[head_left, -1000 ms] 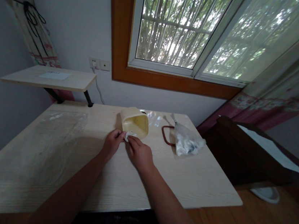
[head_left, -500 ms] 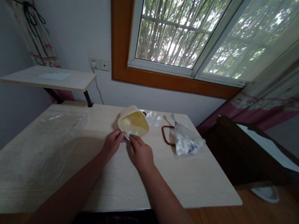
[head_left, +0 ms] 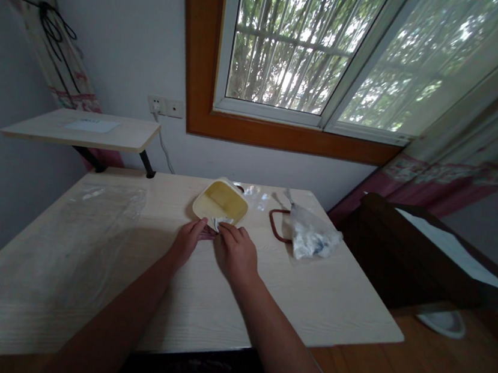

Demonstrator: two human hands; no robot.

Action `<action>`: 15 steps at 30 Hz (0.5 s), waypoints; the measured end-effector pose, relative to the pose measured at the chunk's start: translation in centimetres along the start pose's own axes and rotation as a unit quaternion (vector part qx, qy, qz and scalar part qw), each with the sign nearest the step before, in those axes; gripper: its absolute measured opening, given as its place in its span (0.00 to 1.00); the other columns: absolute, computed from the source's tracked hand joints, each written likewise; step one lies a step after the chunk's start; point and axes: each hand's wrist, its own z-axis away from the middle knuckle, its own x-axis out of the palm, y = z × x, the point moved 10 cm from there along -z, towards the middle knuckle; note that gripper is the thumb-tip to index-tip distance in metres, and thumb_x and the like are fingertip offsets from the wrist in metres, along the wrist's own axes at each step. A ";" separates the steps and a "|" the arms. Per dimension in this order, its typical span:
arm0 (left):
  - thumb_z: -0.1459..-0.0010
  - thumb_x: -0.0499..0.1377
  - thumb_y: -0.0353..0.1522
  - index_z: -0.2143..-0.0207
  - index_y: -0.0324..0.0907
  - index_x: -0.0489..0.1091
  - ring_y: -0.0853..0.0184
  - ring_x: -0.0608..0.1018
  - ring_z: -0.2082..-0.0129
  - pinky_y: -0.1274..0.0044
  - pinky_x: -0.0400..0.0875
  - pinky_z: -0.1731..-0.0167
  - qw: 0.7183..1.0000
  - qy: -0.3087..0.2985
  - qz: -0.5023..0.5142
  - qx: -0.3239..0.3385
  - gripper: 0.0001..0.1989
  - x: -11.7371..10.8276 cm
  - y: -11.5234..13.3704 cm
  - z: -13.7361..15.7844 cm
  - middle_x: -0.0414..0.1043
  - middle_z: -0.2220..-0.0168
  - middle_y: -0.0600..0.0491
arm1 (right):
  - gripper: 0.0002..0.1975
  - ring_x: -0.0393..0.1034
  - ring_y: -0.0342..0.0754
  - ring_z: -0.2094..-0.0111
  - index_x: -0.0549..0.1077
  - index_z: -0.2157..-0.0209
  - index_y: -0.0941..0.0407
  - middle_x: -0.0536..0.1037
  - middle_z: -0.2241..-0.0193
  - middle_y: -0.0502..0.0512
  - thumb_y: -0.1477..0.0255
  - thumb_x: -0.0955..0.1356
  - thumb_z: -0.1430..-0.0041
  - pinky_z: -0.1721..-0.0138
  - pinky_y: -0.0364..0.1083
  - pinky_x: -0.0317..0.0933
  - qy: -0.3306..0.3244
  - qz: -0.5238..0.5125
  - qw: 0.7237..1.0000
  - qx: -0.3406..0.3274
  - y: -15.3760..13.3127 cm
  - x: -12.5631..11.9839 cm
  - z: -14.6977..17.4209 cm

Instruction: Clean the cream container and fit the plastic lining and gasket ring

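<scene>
A cream-yellow plastic container (head_left: 222, 198), its hollow side facing me, rests near the back of the table. At its near rim is a small crumpled whitish piece (head_left: 217, 223), with something reddish-brown (head_left: 207, 233) just below it. My left hand (head_left: 188, 241) has its fingers closed at the left end of these, by the rim. My right hand (head_left: 237, 250) is closed on the whitish piece from the right. The fingers partly hide what is between them, so its kind is unclear.
Right of the container lie a reddish-brown loop handle (head_left: 277, 226) and a clear plastic bag (head_left: 313, 237) with white contents. A flat plastic sheet (head_left: 88, 239) covers the table's left part. A raised shelf (head_left: 83, 130) stands back left. Dark furniture (head_left: 385, 258) is beyond the right edge.
The container has tipped back, so its inside faces up more. Both hands stay at its near rim, and more of the reddish-brown thing shows between them.
</scene>
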 end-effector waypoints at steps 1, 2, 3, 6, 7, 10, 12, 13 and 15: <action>0.47 0.63 0.52 0.69 0.35 0.74 0.60 0.82 0.67 0.66 0.80 0.60 1.000 0.004 0.001 -0.004 0.26 -0.2 -0.1 -0.1 0.79 0.71 0.45 | 0.19 0.68 0.53 0.52 0.73 0.42 0.54 0.75 0.42 0.56 0.75 0.62 0.30 0.48 0.51 0.67 -0.002 0.005 1.000 -0.004 0.0 0.1 0.0; 0.47 0.63 0.53 0.69 0.35 0.74 0.60 0.82 0.68 0.66 0.81 0.62 1.000 0.012 0.000 -0.006 0.27 -0.4 -0.1 -0.2 0.78 0.71 0.44 | 0.19 0.68 0.53 0.53 0.73 0.42 0.54 0.74 0.42 0.56 0.75 0.62 0.31 0.48 0.51 0.67 -0.003 0.011 1.000 -0.006 0.1 0.1 0.0; 0.47 0.62 0.53 0.68 0.35 0.74 0.60 0.82 0.68 0.67 0.81 0.64 1.000 0.024 -0.002 -0.004 0.27 -0.9 -0.1 -0.3 0.78 0.71 0.44 | 0.19 0.68 0.53 0.53 0.73 0.42 0.54 0.74 0.42 0.55 0.76 0.62 0.31 0.49 0.51 0.67 -0.005 0.016 1.000 -0.008 0.2 0.2 0.0; 0.44 0.58 0.53 0.67 0.36 0.72 0.63 0.80 0.72 0.71 0.79 0.71 0.996 0.084 -0.019 0.023 0.26 -2.8 0.4 -0.5 0.76 0.74 0.48 | 0.20 0.67 0.54 0.53 0.72 0.41 0.54 0.74 0.41 0.55 0.77 0.62 0.31 0.50 0.51 0.67 -0.010 0.023 1.000 -0.005 0.4 0.3 0.0; 0.42 0.57 0.52 0.67 0.38 0.71 0.64 0.79 0.73 0.73 0.78 0.73 0.993 0.105 -0.030 0.041 0.24 -3.5 0.8 -0.6 0.74 0.74 0.50 | 0.20 0.67 0.54 0.53 0.72 0.41 0.53 0.74 0.42 0.55 0.77 0.62 0.31 0.50 0.52 0.67 -0.012 0.022 1.000 -0.004 0.5 0.4 0.0; 0.41 0.56 0.50 0.67 0.42 0.67 0.68 0.76 0.75 0.77 0.74 0.76 0.979 0.164 -0.071 0.100 0.19 -5.3 2.3 -0.4 0.71 0.74 0.56 | 0.21 0.67 0.55 0.52 0.72 0.40 0.52 0.74 0.42 0.56 0.77 0.63 0.32 0.50 0.52 0.67 -0.016 0.020 1.000 -0.002 0.6 0.6 0.0; 0.42 0.58 0.48 0.65 0.43 0.65 0.69 0.76 0.74 0.78 0.74 0.76 0.969 0.192 -0.088 0.126 0.18 -6.0 3.1 -0.2 0.70 0.70 0.56 | 0.21 0.67 0.55 0.53 0.72 0.41 0.51 0.74 0.42 0.56 0.77 0.62 0.32 0.50 0.53 0.68 -0.018 0.022 1.000 -0.003 0.7 0.7 0.0; 0.42 0.59 0.48 0.65 0.43 0.65 0.69 0.76 0.73 0.78 0.74 0.76 0.967 0.199 -0.091 0.130 0.17 -6.1 3.2 -0.2 0.70 0.69 0.56 | 0.21 0.67 0.55 0.53 0.73 0.41 0.51 0.75 0.42 0.56 0.78 0.62 0.32 0.50 0.53 0.68 -0.017 0.023 1.000 -0.003 0.7 0.7 0.0; 0.43 0.60 0.48 0.64 0.43 0.65 0.69 0.76 0.72 0.78 0.75 0.75 0.967 0.198 -0.095 0.130 0.18 -6.2 3.3 -0.3 0.71 0.68 0.56 | 0.21 0.67 0.55 0.54 0.73 0.41 0.52 0.75 0.42 0.55 0.77 0.62 0.32 0.50 0.53 0.68 -0.016 0.026 1.000 -0.002 0.8 0.6 -0.1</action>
